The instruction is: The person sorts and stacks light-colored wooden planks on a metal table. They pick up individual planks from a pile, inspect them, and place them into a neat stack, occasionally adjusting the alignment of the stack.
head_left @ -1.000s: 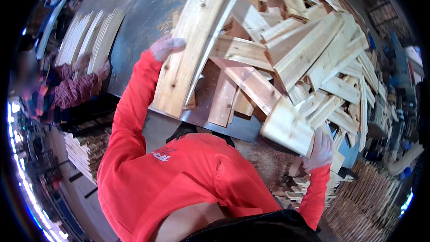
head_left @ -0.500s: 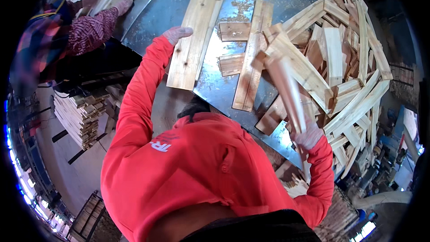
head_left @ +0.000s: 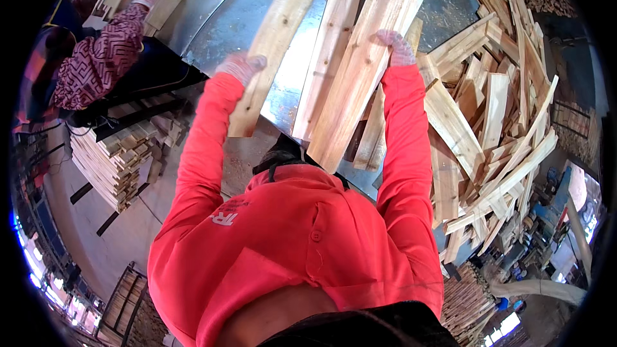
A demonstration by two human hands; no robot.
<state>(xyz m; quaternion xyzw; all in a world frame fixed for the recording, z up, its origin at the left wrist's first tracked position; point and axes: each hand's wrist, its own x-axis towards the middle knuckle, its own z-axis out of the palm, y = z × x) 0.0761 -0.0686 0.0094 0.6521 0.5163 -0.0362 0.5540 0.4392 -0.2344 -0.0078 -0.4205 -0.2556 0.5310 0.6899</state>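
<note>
Gripping a knotty wooden plank (head_left: 277, 33), likely stiff, fairly light and best held by its long edges, the left hand (head_left: 241, 67) holds it across the metal table (head_left: 226, 35) while the right hand (head_left: 396, 47) clasps a second plank (head_left: 365, 61)

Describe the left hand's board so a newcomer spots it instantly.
Find the metal table at the top centre. Over its near edge, the left hand holds a long board. It is yellower than the pinkish board to its right, which no hand touches.
</note>
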